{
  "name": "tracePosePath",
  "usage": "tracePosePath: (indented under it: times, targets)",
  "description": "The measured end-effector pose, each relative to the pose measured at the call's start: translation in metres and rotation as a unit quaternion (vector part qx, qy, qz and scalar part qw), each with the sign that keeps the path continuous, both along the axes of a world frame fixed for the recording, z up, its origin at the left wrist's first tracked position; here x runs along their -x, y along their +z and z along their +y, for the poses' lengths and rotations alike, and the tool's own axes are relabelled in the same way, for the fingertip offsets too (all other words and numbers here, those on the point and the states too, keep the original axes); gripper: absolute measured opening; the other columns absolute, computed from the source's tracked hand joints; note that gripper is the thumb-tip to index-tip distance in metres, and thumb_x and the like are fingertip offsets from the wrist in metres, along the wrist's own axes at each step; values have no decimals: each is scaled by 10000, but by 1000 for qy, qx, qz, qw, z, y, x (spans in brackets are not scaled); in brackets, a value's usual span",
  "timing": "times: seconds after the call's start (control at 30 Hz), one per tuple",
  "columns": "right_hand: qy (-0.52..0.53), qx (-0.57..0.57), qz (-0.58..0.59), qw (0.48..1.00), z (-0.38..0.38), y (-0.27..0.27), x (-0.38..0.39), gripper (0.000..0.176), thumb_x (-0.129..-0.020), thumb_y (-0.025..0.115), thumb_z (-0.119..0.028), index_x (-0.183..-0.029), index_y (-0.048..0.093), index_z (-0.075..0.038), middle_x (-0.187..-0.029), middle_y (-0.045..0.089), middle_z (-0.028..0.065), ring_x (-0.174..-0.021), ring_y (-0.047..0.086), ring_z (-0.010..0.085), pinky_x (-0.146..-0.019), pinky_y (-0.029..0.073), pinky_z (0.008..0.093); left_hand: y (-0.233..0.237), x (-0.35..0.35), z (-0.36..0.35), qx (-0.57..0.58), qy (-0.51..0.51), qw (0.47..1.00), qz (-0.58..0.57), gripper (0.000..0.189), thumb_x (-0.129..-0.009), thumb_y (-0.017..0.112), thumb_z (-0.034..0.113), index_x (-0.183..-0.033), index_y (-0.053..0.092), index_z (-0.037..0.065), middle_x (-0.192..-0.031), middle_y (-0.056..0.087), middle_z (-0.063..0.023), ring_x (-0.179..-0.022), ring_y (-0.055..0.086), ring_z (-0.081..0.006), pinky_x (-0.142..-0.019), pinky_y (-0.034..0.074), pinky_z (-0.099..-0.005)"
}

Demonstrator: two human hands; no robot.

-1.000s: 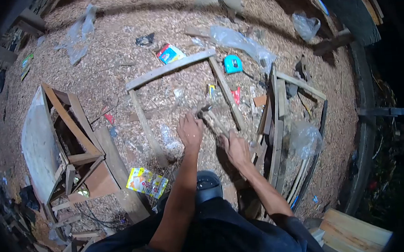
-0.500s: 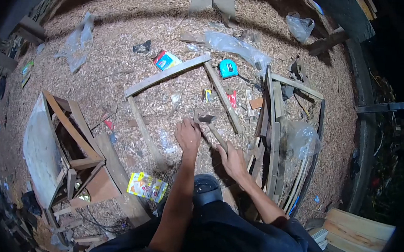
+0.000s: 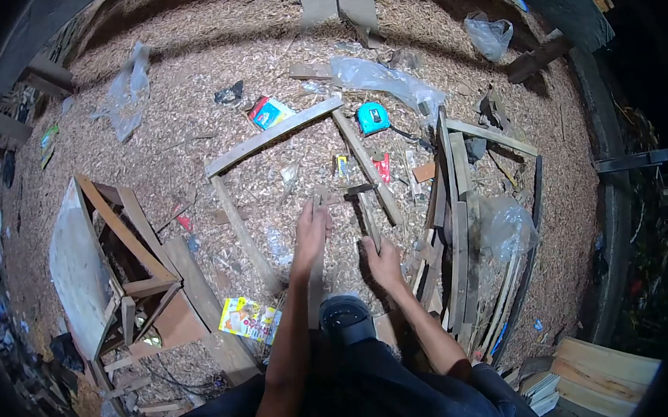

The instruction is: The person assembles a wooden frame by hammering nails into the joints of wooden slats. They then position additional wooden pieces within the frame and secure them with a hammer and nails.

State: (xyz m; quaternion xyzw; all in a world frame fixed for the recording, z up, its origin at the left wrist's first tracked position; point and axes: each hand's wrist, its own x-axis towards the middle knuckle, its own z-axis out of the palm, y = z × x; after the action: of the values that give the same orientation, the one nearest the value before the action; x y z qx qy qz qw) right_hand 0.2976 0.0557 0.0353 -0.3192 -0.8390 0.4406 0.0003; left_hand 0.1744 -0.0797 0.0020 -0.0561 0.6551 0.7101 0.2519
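Observation:
My right hand (image 3: 385, 264) is closed around the handle of a hammer (image 3: 370, 220). The dark hammer head points away from me, raised to the right of my left hand. My left hand (image 3: 311, 229) grips a narrow wooden strip (image 3: 317, 287) near its far end, which sticks out past the fingertips. Whether the fingers also pinch a nail is too small to see. Beyond both hands lies a three-sided wooden frame (image 3: 275, 135) on the shavings, its open side towards me. My shoe (image 3: 344, 315) is just below the strip.
A teal tape measure (image 3: 373, 117) lies beside the frame. Long boards (image 3: 455, 254) are stacked on the right, with a plastic bag (image 3: 508, 227) over them. A wooden stool-like piece (image 3: 78, 265) lies on its side at left. A yellow packet (image 3: 249, 320) sits near my left forearm.
The hammer head has moved away from my left fingers, to the right, and turned. My left hand has shifted slightly, showing more of the wooden strip. The view has moved a little.

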Motion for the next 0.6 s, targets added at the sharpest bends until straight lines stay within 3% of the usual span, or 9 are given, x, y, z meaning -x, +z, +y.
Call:
tracePosePath:
  times: [0.07,0.17,0.4,0.47,0.5,0.57,0.6]
  targets:
    - [3,3,2,1000,-1,-13,0,340,-971,555,-299,-987,637,31,-767,633,258,-761,637,429,-683,476,462,9,7,-8,-157,-52,985,-48,333,-1022,483,230,-1302,489,49,-865,627,-42,-650,564,-84,-593,470,-239]
    - [27,9,-67,997,1,-28,-6,350,-964,562,-313,-1004,640,27,-791,636,273,-788,636,442,-695,481,464,12,2,-3,-171,16,985,-28,318,-1017,511,262,-1263,507,60,-921,628,-44,-658,569,-100,-613,489,-253]
    - [23,13,-48,999,-3,-27,-14,378,-961,554,-339,-1002,639,26,-786,638,282,-790,638,454,-698,484,475,-10,12,6,-153,7,987,-57,261,-1010,530,261,-1134,577,36,-933,655,-39,-716,607,-93,-625,489,-246]
    - [20,19,-59,998,-2,-26,-13,375,-959,559,-336,-1004,638,27,-793,641,281,-798,642,450,-701,484,476,-28,12,13,84,22,995,55,290,-988,546,232,-1131,610,-12,-1008,662,-100,-862,634,-201,-831,475,-324]
    - [16,25,-70,997,-3,-25,-12,372,-957,564,-332,-1006,638,29,-799,644,280,-805,646,446,-704,483,476,-30,8,17,85,23,995,55,290,-988,546,232,-1131,610,-12,-1008,662,-100,-862,634,-201,-831,475,-324]
    - [6,19,-59,998,-5,-24,-10,366,-955,569,-325,-1013,636,30,-805,648,276,-805,650,440,-707,486,472,-32,-5,29,290,64,911,285,319,-965,565,216,-1173,578,-25,-1056,638,-162,-941,614,-301,-859,463,-389]
    - [-6,13,-49,999,-7,-23,-9,360,-952,574,-318,-1019,635,30,-812,652,273,-806,653,434,-709,489,468,-26,-12,36,275,95,914,283,353,-934,591,197,-1207,550,-22,-1114,591,-207,-1004,569,-360,-899,433,-437]
